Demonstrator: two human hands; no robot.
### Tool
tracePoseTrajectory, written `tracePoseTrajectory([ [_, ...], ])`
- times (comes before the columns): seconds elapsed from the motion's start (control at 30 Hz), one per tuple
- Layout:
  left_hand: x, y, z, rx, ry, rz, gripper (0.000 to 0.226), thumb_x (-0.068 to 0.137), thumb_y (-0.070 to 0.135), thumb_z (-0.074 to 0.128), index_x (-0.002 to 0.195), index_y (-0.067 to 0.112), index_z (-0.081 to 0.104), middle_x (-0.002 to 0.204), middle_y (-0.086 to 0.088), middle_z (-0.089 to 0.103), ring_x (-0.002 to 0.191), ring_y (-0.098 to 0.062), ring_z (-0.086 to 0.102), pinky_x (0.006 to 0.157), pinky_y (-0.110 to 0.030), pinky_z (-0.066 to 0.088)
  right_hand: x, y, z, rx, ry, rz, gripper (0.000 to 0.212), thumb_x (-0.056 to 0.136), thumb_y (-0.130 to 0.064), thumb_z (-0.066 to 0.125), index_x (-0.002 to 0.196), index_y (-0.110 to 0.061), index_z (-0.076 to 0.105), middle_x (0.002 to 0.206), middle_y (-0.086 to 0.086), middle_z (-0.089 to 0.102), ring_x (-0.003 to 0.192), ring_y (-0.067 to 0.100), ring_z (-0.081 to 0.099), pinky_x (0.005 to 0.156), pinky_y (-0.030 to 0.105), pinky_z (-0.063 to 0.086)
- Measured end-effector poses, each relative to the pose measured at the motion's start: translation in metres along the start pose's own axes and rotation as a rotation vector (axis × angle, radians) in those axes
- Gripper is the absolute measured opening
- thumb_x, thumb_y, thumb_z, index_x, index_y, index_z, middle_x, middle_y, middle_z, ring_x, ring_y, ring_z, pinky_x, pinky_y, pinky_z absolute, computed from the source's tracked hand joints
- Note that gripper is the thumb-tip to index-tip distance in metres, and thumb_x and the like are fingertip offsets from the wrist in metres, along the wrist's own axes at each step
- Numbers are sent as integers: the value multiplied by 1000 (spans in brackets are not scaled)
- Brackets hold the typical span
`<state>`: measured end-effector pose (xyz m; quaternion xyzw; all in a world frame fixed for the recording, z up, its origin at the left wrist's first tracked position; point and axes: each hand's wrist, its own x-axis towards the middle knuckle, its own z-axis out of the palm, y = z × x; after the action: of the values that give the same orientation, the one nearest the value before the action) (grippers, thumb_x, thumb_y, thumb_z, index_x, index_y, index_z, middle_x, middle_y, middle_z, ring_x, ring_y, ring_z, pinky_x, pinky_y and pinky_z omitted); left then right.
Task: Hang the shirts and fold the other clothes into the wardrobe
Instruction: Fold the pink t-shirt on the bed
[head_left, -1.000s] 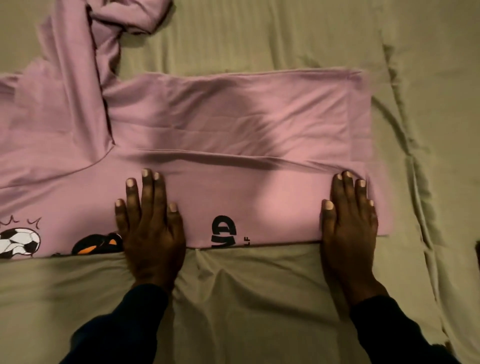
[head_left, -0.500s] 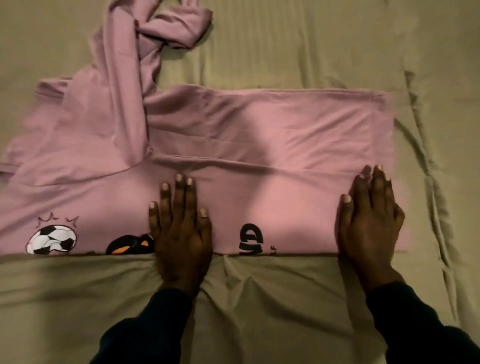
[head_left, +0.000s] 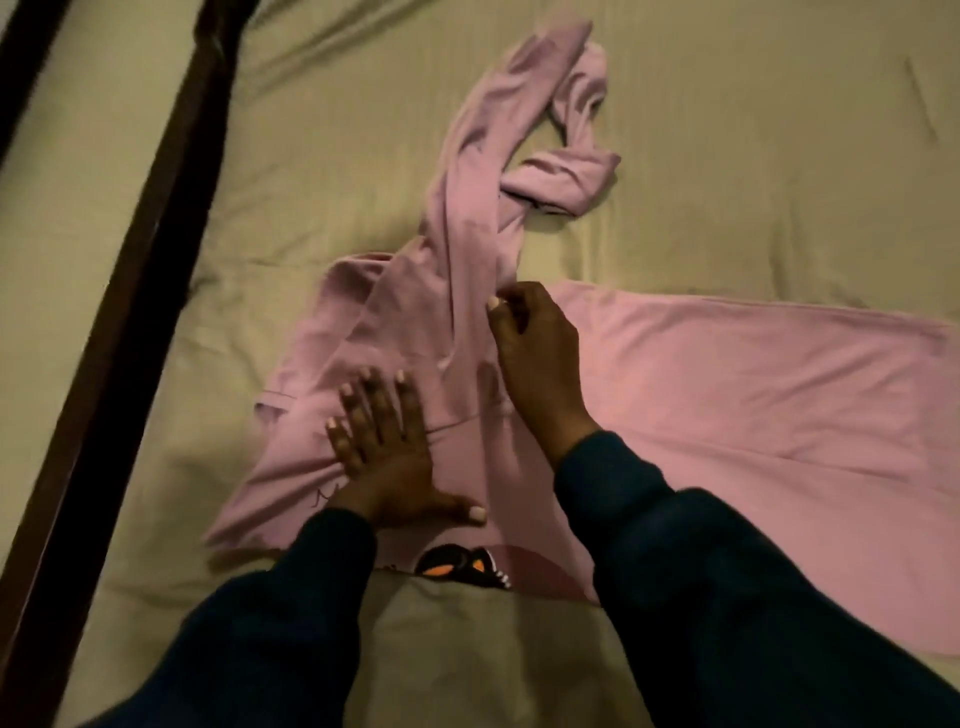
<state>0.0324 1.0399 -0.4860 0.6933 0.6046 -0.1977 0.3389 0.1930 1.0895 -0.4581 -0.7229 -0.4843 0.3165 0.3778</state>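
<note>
Likely risk: pulling the sleeve (head_left: 483, 171) across could drag the folded body out of line, since the pink top (head_left: 727, 395) lay loose on the bed sheet (head_left: 727, 156). Left hand (head_left: 384, 452) lay flat, fingers spread, pressing the shoulder area. Right hand (head_left: 535, 353) pinched the sleeve near its root, fingers curled. Sleeve end lay twisted farther up the bed, near the dark bed frame (head_left: 130, 291).

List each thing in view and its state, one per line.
Pink garment: partly folded, flat on the bed.
Sleeve: twisted, stretched away from the body.
Left hand: flat, pressing the garment.
Right hand: pinching the sleeve's base.
Bedsheet: wrinkled.
Bed frame: dark, along the left.
</note>
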Motion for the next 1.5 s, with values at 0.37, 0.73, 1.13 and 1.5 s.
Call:
tracePoseTrajectory([
  [0.37, 18, -8, 5, -34, -96, -22, 171, 24, 98, 46, 130, 5, -51, 123, -23, -66, 117, -47, -58, 100, -64, -34, 94, -28, 65, -44, 114, 209, 33, 90, -32, 64, 114, -8, 63, 107, 9, 68, 97, 28, 60, 78, 31, 43],
  [0.73, 30, -12, 10, 128, -248, -42, 161, 48, 93, 60, 135, 10, -47, 138, -27, -55, 126, -50, -51, 87, -58, -46, -26, -5, -45, 1700, -292, 459, 55, 103, -41, 44, 145, -6, 47, 148, 16, 49, 138, 30, 44, 116, 41, 34],
  [1.13, 33, -7, 11, 352, -300, -44, 137, 67, 92, 48, 153, 16, -27, 150, -35, -37, 133, -62, -34, 98, -75, -23, -62, 32, -62, 844, 20, 555, 58, 94, -57, 38, 82, -10, 71, 51, -2, 44, 51, 8, 40, 54, 19, 36],
  [1.5, 26, -14, 20, 279, -155, -79, 122, 85, 78, 43, 134, 4, -42, 137, -40, -40, 136, -68, -15, 95, -80, -12, -18, -14, 1, 144, -442, 198, 12, 86, -10, 68, 79, -1, 70, 68, 7, 67, 62, 10, 58, 65, 26, 47],
])
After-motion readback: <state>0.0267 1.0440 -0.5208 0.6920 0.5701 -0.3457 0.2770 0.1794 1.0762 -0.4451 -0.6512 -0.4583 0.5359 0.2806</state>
